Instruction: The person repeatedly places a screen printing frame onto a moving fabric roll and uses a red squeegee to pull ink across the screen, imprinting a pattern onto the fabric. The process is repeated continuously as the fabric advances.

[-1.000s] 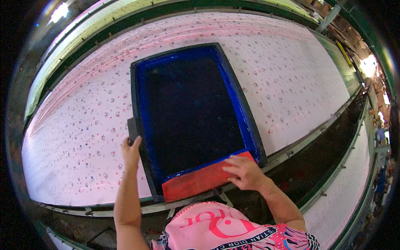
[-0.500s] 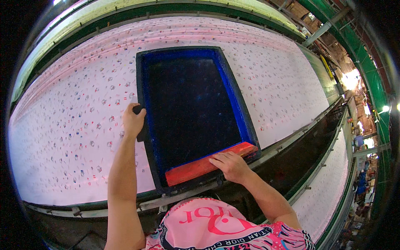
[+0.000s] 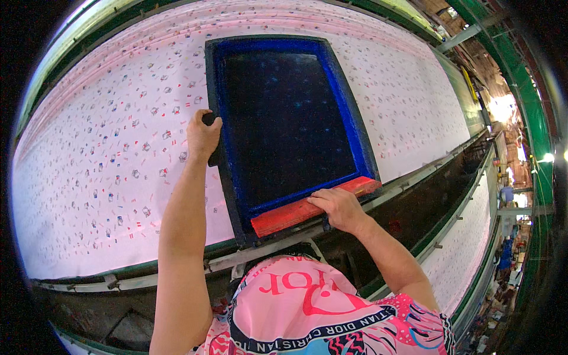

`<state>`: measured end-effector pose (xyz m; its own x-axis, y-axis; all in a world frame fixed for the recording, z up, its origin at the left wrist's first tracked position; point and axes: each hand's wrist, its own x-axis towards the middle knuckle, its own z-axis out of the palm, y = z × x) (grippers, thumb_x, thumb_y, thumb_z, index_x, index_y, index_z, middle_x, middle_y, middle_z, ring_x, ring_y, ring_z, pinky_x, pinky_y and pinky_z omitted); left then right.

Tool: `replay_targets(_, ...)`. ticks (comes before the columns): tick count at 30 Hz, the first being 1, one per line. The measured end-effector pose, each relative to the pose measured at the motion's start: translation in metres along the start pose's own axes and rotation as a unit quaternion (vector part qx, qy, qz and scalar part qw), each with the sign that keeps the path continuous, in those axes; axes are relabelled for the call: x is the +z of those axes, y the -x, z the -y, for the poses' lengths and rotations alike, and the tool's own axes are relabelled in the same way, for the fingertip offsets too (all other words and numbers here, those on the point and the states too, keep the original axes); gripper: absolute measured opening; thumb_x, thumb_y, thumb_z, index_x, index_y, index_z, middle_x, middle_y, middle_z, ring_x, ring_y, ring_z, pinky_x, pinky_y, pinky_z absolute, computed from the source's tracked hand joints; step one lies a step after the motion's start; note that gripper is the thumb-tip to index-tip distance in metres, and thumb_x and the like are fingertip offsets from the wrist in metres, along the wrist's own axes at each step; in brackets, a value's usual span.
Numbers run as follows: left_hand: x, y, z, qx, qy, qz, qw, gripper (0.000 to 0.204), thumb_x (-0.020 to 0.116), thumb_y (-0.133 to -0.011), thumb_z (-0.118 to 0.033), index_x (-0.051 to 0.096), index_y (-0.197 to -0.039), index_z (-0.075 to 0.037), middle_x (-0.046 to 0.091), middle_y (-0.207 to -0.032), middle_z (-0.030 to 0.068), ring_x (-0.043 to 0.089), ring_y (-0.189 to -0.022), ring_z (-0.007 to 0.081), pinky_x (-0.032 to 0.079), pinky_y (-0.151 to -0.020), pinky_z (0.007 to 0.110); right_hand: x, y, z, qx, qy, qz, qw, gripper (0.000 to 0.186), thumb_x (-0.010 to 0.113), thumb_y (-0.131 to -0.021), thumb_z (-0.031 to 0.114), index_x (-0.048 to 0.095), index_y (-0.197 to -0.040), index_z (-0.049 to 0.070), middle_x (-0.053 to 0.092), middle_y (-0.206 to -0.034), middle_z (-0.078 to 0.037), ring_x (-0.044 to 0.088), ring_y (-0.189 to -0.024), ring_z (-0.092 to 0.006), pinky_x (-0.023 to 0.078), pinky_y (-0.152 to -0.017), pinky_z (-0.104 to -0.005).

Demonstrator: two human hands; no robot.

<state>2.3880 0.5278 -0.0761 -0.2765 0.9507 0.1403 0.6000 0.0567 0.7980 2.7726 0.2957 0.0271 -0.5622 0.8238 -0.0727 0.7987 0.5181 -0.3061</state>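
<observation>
And here's the blue-rimmed printing screen (image 3: pixel 290 127), lying dead centre on the pink-and-white patterned fabric (image 3: pixel 133 165)! Out at the screen's nine o'clock, the left hand (image 3: pixel 204 136) is curled around a black side handle (image 3: pixel 215 157). Down at five o'clock, the right hand (image 3: pixel 338 209) has its fingers bent over the red board (image 3: pixel 281 218) spanning the screen's near end, six o'clock!

Bright light falls on the pale cloth (image 3: pixel 124 171), pinkish toward the top; the dark screen (image 3: pixel 290 127) shows faint sheen. Glare burns out a patch at far right, above a small lamp (image 3: pixel 548 157). The gap (image 3: pixel 417 201) at lower right is dim. Black corners ring the circle, the table rail (image 3: pixel 171 273) bends, and far-right clutter (image 3: pixel 506 255) looks possibly out of focus.
</observation>
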Motion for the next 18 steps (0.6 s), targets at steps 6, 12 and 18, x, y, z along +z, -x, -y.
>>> replay_targets(6,0.001,0.002,0.004,0.030,-0.073,-0.072,0.994,0.043,0.084,-0.098,-0.036,0.078,-0.124,-0.003,0.075,-0.126,0.0257,0.069,-0.122,0.0464,0.054,-0.109,0.054,0.019,-0.039,-0.021,-0.045,0.070,-0.096,0.992,0.041,0.070,-0.089,0.004,0.081,-0.128,0.011,0.080,-0.127,-0.013,0.078,-0.119,-0.0338,0.062,-0.101,-0.0470)
replay_targets(12,0.006,-0.001,0.007,0.048,-0.117,-0.124,0.984,0.031,0.073,-0.108,-0.028,0.078,-0.124,-0.001,0.075,-0.127,0.0262,0.065,-0.127,0.0477,0.050,-0.114,0.057,0.013,-0.146,-0.081,-0.059,0.076,-0.128,0.987,0.037,0.066,-0.094,0.006,0.080,-0.128,0.010,0.078,-0.122,-0.013,0.077,-0.113,-0.0328,0.060,-0.096,-0.0480)
replay_targets(18,0.001,0.005,-0.001,0.044,-0.148,-0.132,0.979,0.027,0.071,-0.107,-0.022,0.075,-0.124,-0.001,0.073,-0.126,0.0252,0.064,-0.125,0.0466,0.048,-0.113,0.056,-0.012,-0.274,-0.141,-0.034,0.075,-0.097,0.992,0.039,0.063,-0.097,0.000,0.080,-0.129,0.011,0.077,-0.116,-0.014,0.077,-0.108,-0.0360,0.060,-0.096,-0.0501)
